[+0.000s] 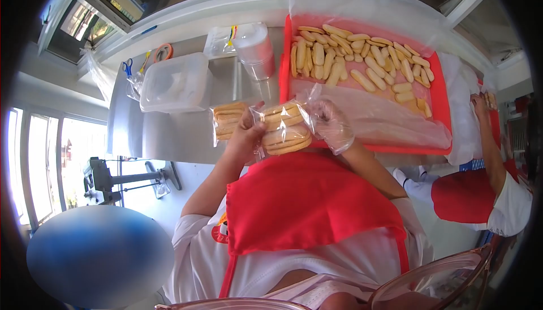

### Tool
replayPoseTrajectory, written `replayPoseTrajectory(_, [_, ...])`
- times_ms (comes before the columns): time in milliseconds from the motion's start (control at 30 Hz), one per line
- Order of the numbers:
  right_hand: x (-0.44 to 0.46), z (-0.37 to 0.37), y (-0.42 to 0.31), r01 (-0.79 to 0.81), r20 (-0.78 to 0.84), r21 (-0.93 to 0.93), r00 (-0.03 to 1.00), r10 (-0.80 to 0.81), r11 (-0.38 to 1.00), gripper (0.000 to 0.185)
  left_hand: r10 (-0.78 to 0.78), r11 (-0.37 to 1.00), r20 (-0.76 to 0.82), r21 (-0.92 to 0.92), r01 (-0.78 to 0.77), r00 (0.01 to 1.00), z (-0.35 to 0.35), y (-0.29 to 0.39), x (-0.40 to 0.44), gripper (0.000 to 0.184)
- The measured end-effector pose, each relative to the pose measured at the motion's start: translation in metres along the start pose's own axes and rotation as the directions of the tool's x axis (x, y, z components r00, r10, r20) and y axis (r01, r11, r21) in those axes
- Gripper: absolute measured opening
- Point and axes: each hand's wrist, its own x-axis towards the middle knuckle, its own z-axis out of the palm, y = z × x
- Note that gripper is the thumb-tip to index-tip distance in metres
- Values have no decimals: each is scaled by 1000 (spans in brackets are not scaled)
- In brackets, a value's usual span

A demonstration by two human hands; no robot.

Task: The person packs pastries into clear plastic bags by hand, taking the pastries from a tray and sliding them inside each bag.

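A clear plastic bag of ladyfingers (285, 132) is held up in front of my apron, biscuits stacked in two groups inside it. My left hand (246, 136), bare, is closed on the bag's left side. Over on the right, my right hand (332, 122) wears a thin clear glove and pinches the bag's other edge. A second bag of ladyfingers (227, 119) is just left of my left hand, partly hidden by it. Loose ladyfingers (373, 67) lie in the red tray (441, 95) on paper, at the right.
A translucent plastic tub (174, 84) stands on the metal table at left, near blue scissors (127, 67) and an orange tape roll (163, 52). Behind my hands is a clear cylindrical container (253, 53). A co-worker's arm (491, 140) reaches in at far right.
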Motion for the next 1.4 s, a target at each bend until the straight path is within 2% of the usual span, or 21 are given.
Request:
replayPoseTrajectory(100, [3,3,7,184,133,-292,980,-150,939,20,10,979,17,-204,-6,1000,4,-7,-2,65])
replayPoseTrajectory(200, [3,23,0,378,99,-301,926,-365,876,9,22,975,-9,-220,-24,1000,-2,-11,-3,58])
replayPoseTrajectory(233, [4,23,-3,257,167,-259,961,-219,931,12,26,974,-20,-224,-30,999,-4,-11,-4,54])
replayPoseTrajectory(300, [7,18,-12,-6,323,-212,944,75,977,17,60,996,-59,-65,-64,996,-14,-8,-8,58])
replayPoseTrajectory(400, [8,23,-28,-402,371,115,866,336,908,23,108,980,-98,178,-90,989,-27,2,-18,64])
replayPoseTrajectory(500, [24,37,-3,-356,422,328,884,201,875,26,169,888,-134,451,-92,977,-40,15,-19,67])
replayPoseTrajectory(533, [31,52,-17,-287,436,122,875,209,950,26,188,836,-141,543,-83,972,-44,20,-18,67])
replayPoseTrajectory(633, [63,85,-1,-348,295,-14,895,336,938,27,188,849,-265,528,-21,946,-50,52,-15,68])
replayPoseTrajectory(667, [70,93,-4,-367,269,49,901,341,929,25,244,830,-271,554,-57,931,-59,55,-12,69])
replayPoseTrajectory(767, [87,110,-16,-399,215,154,906,364,904,23,474,453,-377,880,147,795,-56,72,-18,69])
replayPoseTrajectory(800, [96,112,-1,-404,209,135,904,372,905,23,695,18,-115,990,142,710,-66,64,-17,64])
replayPoseTrajectory(900, [113,121,27,-353,142,-78,922,361,932,23,658,-234,95,969,84,747,-70,41,-12,62])
replayPoseTrajectory(933, [115,122,31,-327,113,-175,931,349,929,24,566,-259,83,962,82,821,-67,34,-10,54])
replayPoseTrajectory(1033, [109,121,20,-408,139,-255,882,451,877,28,474,-313,60,944,104,878,-66,12,-4,49])
replayPoseTrajectory(1067, [109,119,18,-247,188,-451,913,362,857,32,470,-242,38,966,88,882,-69,10,-3,47])
replayPoseTrajectory(1133, [108,116,11,116,335,-741,917,216,661,42,408,-298,17,948,116,913,-71,11,-4,49])
replayPoseTrajectory(1200, [102,117,-12,112,335,-825,886,319,554,47,363,-323,2,938,124,932,-69,14,-5,47])
replayPoseTrajectory(1233, [100,119,-21,116,330,-859,869,368,499,49,349,-322,0,939,120,937,-67,16,-6,46])
replayPoseTrajectory(1333, [109,114,-22,184,382,-846,863,330,500,46,380,-331,21,937,115,925,-61,18,-8,38])
replayPoseTrajectory(1367, [117,109,-2,270,447,-758,878,172,594,43,404,-336,33,935,115,914,-61,20,-7,35])
replayPoseTrajectory(1400, [129,101,33,363,490,-655,872,6,662,40,464,-237,52,969,68,884,-63,25,-6,32])
